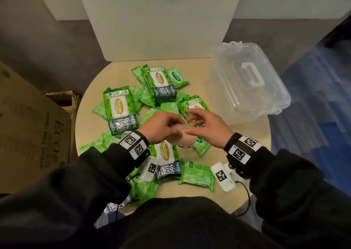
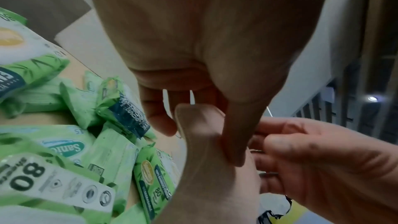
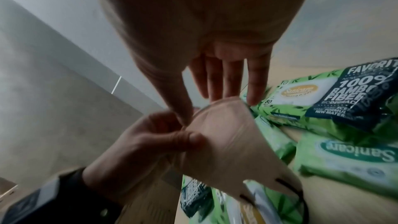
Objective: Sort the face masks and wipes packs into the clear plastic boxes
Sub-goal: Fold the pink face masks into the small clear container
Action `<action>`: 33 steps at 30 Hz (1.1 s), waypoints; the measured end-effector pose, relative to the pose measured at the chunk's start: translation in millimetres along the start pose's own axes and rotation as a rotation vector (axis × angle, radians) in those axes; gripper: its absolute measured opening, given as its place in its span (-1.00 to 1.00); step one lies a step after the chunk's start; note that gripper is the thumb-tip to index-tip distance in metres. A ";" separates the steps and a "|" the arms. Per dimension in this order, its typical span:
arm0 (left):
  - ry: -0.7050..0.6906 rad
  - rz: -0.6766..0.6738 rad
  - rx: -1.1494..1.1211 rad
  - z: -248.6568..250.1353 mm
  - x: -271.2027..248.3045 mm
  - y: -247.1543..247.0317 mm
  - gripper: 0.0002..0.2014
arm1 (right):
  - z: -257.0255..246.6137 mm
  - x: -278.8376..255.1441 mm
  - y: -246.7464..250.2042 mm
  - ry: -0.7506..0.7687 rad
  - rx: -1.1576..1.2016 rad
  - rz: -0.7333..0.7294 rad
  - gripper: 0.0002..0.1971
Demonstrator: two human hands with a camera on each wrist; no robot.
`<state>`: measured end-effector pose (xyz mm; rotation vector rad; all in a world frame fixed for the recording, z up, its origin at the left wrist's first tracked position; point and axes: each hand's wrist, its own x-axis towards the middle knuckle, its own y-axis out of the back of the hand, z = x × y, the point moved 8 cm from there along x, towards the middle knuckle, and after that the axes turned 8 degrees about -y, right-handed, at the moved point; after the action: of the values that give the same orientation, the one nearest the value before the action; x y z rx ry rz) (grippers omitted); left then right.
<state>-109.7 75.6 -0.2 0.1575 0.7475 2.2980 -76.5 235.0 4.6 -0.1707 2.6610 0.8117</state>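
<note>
A beige face mask (image 1: pixel 187 139) (image 2: pixel 206 159) (image 3: pixel 226 134) hangs over the middle of the round table. My left hand (image 1: pixel 175 128) (image 2: pixel 200 135) pinches it between thumb and fingers. My right hand (image 1: pixel 195 120) (image 3: pixel 204 106) meets it from the right with straight, spread fingers that touch the mask's upper rim. Green wipes packs lie scattered below: large ones (image 1: pixel 119 110) (image 1: pixel 161 83) and small ones (image 1: pixel 196 174). The clear plastic box (image 1: pixel 247 81) stands at the table's far right with its lid on, white handle up.
The light wooden table (image 1: pixel 218 197) is small and round, with packs over most of it. A cardboard box (image 1: pixel 28 125) stands close on the left. A white board (image 1: pixel 161 20) rises behind the table. Blue floor lies to the right.
</note>
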 end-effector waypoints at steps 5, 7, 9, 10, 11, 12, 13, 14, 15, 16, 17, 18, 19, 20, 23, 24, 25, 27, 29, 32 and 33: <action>0.069 0.051 -0.178 -2.3 8.4 -16.4 -0.58 | 12.8 -15.6 1.1 -0.033 -0.181 0.026 -0.73; 0.118 -0.008 -0.285 -9.4 6.9 -31.1 -0.65 | 31.3 -23.5 14.9 -0.088 -0.023 0.082 -0.84; 0.160 -0.072 -0.451 -13.0 1.6 -54.3 -0.79 | 53.7 -34.1 26.6 -0.195 0.220 0.104 -0.79; 0.185 -0.087 -0.528 -14.3 -1.4 -66.7 -0.84 | 64.1 -40.2 29.7 -0.251 0.331 0.098 -0.77; 0.207 -0.086 -0.578 -14.2 -3.3 -77.6 -0.87 | 72.7 -46.9 32.8 -0.298 0.415 0.092 -0.77; 0.227 -0.073 -0.603 -13.8 -3.6 -87.4 -0.89 | 80.3 -53.4 36.6 -0.329 0.466 0.092 -0.77; 0.246 -0.064 -0.614 -12.8 -2.1 -97.0 -0.89 | 87.6 -59.5 41.3 -0.349 0.497 0.099 -0.77; 0.261 -0.068 -0.615 -9.3 0.5 -106.1 -0.89 | 95.0 -65.6 46.5 -0.361 0.514 0.111 -0.78; 0.272 -0.086 -0.617 -5.7 4.0 -115.8 -0.90 | 103.2 -70.9 52.0 -0.374 0.522 0.127 -0.83; 0.280 -0.118 -0.622 -1.1 7.8 -125.8 -0.90 | 112.0 -75.6 57.9 -0.387 0.525 0.143 -0.91; 0.293 -0.154 -0.636 3.1 11.8 -136.7 -0.89 | 120.0 -80.4 64.9 -0.391 0.523 0.160 -0.95; 0.307 -0.189 -0.636 7.8 15.2 -147.0 -0.87 | 128.9 -84.3 72.9 -0.390 0.514 0.177 -0.88; 0.317 -0.212 -0.615 12.5 18.5 -155.6 -0.88 | 140.1 -87.7 81.5 -0.397 0.513 0.197 -0.84; 0.322 -0.217 -0.572 17.5 22.4 -161.6 -0.90 | 152.5 -91.4 91.0 -0.413 0.516 0.221 -0.85; 0.333 -0.136 -0.499 29.0 35.5 -173.6 -0.88 | 196.1 -103.6 119.4 -0.502 0.457 0.257 -0.97; 0.345 -0.105 -0.501 32.1 39.0 -178.2 -0.87 | 211.2 -107.2 127.4 -0.535 0.424 0.263 -0.93; 0.353 -0.080 -0.509 34.6 41.9 -183.2 -0.86 | 224.3 -110.3 134.0 -0.564 0.391 0.270 -0.91; 0.350 -0.074 -0.502 43.7 46.8 -199.0 -0.84 | 247.4 -117.7 145.5 -0.610 0.345 0.291 -0.88; 0.338 -0.086 -0.463 52.1 50.4 -215.9 -0.83 | 264.8 -121.3 152.0 -0.635 0.299 0.299 -0.86; 0.337 -0.100 -0.364 61.6 54.4 -237.9 -0.84 | 279.1 -119.1 159.1 -0.636 0.208 0.301 -0.88; 0.337 -0.102 -0.327 63.2 55.7 -243.8 -0.85 | 282.0 -117.2 161.8 -0.638 0.173 0.306 -0.89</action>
<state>12.6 284.7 -88.9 -0.4165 0.5144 2.3376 81.6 528.4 -86.9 0.4721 2.1466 0.5858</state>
